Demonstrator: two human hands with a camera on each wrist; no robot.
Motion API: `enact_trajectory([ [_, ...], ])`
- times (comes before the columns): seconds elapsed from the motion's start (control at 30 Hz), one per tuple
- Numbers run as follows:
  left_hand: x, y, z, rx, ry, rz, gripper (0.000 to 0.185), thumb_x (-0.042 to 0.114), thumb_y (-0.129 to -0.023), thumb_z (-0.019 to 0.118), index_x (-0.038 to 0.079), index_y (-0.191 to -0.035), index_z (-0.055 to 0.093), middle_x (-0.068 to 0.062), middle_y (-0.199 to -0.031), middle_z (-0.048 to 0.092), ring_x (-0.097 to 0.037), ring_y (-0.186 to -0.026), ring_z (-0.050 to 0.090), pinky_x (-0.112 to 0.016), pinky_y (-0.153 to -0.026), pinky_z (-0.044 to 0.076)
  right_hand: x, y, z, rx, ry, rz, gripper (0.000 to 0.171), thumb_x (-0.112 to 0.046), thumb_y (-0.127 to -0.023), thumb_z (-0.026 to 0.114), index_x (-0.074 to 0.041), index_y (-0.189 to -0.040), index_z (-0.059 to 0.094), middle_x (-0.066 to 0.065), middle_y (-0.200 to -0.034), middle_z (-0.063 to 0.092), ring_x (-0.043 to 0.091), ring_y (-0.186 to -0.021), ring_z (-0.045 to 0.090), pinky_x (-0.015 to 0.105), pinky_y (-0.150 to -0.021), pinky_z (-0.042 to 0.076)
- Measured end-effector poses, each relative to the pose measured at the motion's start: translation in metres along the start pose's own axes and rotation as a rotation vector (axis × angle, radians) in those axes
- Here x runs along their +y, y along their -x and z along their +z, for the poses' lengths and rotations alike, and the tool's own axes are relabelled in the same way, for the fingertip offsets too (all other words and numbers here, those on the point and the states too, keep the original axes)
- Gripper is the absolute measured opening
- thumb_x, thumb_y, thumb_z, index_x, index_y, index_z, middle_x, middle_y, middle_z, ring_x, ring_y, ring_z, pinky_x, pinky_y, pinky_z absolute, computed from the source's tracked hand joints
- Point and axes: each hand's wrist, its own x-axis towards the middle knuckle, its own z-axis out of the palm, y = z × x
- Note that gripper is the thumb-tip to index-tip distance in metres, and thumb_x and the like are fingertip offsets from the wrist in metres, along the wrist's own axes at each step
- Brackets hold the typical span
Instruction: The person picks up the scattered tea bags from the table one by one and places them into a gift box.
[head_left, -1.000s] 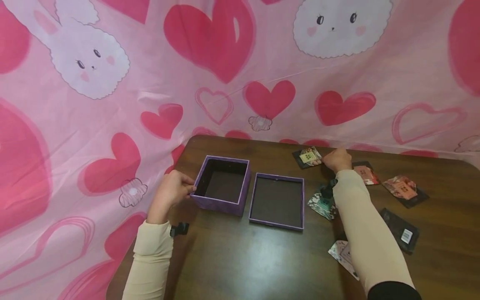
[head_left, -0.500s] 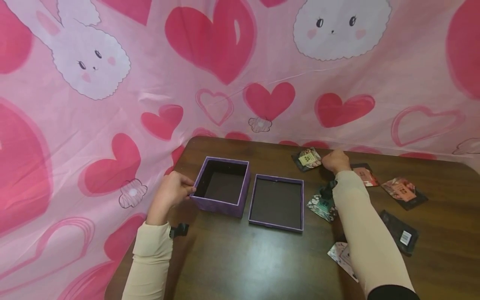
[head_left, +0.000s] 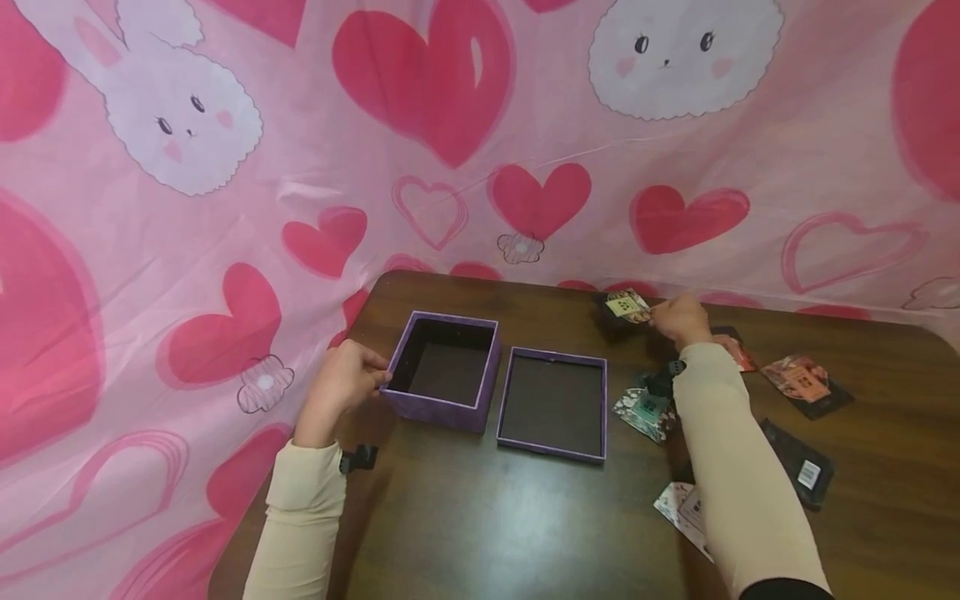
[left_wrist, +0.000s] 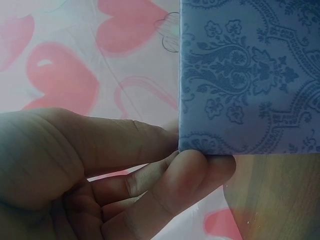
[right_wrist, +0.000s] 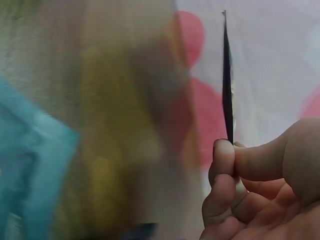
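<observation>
The left hand [head_left: 341, 385] grips the open purple box [head_left: 446, 367] by its corner, steadying it on the surface [head_left: 465, 517]. The right hand [head_left: 678, 319] pinches a small packet [head_left: 627, 307] edgewise, lifted clear for carrying.

Open purple box [head_left: 447, 370] with a damask-embossed outer wall, upright near the table's left end, dark lining bare inside, gripped at its left corner. Just beside it on the right, touching or nearly so, its shallow purple lid [head_left: 553, 404], turned underside up and flat. Small dark packet [head_left: 627, 307] with a yellow-green label, pinched by one edge, lifted off the wood and tilted; contents unreadable, possibly a sachet.
</observation>
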Motion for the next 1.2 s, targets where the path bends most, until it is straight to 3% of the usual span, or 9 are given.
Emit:
enact_trajectory([
  [0.2, -0.001, -0.001, -0.001, 0.001, 0.0, -0.001, 0.014, 0.003, -0.086, 0.076, -0.007, -0.096, 0.077, -0.015, -0.08, 0.073, -0.019, -0.059, 0.069, -0.04, -0.064, 0.058, -0.02, 0.007, -0.021, 0.038, -0.017, -0.079, 0.035, -0.009, -0.089, 0.051, -0.004, -0.056, 0.061, -0.001, -0.053, 0.044, 0.021, -0.052, 0.039, 0.035, -0.044, 0.034],
  [0.27, -0.001, -0.001, -0.002, 0.002, 0.002, 0.001, 0.013, 0.003, -0.086, 0.076, -0.007, -0.096, 0.077, -0.015, -0.08, 0.073, -0.019, -0.058, 0.069, -0.039, -0.062, 0.058, -0.029, 0.011, -0.026, 0.061, -0.035, -0.118, 0.035, -0.007, -0.088, 0.051, -0.006, -0.053, 0.057, -0.002, -0.051, 0.041, 0.021, -0.049, 0.039, 0.035, -0.043, 0.034],
  [0.37, -0.001, -0.002, -0.002, 0.004, 0.007, 0.006, 0.013, 0.002, -0.086, 0.076, -0.007, -0.095, 0.077, -0.015, -0.079, 0.073, -0.019, -0.058, 0.068, -0.037, -0.061, 0.058, -0.04, 0.017, -0.031, 0.108, -0.068, -0.138, 0.029, -0.007, -0.088, 0.056, 0.006, -0.063, 0.065, 0.0, -0.057, 0.05, 0.022, -0.058, 0.044, 0.033, -0.046, 0.037],
  [0.5, -0.002, -0.002, -0.002, 0.006, 0.009, 0.008, 0.014, 0.003, -0.086, 0.076, -0.007, -0.096, 0.077, -0.015, -0.08, 0.073, -0.02, -0.059, 0.069, -0.036, -0.06, 0.057, -0.05, 0.022, -0.033, 0.15, -0.083, -0.151, 0.024, -0.006, -0.09, 0.061, 0.015, -0.09, 0.072, 0.003, -0.069, 0.062, 0.024, -0.073, 0.049, 0.03, -0.054, 0.041],
  [0.67, -0.003, -0.002, -0.002, 0.005, 0.011, 0.008, 0.015, 0.004, -0.086, 0.077, -0.007, -0.097, 0.077, -0.015, -0.081, 0.074, -0.02, -0.06, 0.07, -0.036, -0.059, 0.057, -0.061, 0.029, -0.034, 0.158, -0.074, -0.182, 0.027, -0.01, -0.093, 0.062, 0.014, -0.092, 0.072, 0.004, -0.069, 0.065, 0.022, -0.071, 0.048, 0.031, -0.056, 0.039],
  [0.83, -0.004, 0.0, -0.002, 0.004, 0.022, 0.0, 0.014, 0.003, -0.086, 0.077, -0.007, -0.096, 0.077, -0.015, -0.08, 0.074, -0.02, -0.06, 0.07, -0.037, -0.061, 0.058, -0.079, 0.041, -0.028, 0.14, -0.042, -0.224, 0.028, -0.013, -0.095, 0.06, 0.011, -0.093, 0.074, 0.015, -0.081, 0.071, 0.022, -0.073, 0.049, 0.032, -0.058, 0.039],
  [1.2, -0.005, 0.0, -0.001, 0.011, 0.024, 0.007, 0.015, 0.005, -0.086, 0.077, -0.006, -0.096, 0.078, -0.014, -0.08, 0.074, -0.019, -0.06, 0.07, -0.038, -0.063, 0.058, -0.115, 0.062, -0.002, 0.033, -0.107, -0.297, 0.025, -0.011, -0.096, 0.059, 0.009, -0.09, 0.074, 0.018, -0.087, 0.071, 0.02, -0.076, 0.052, 0.031, -0.066, 0.04],
])
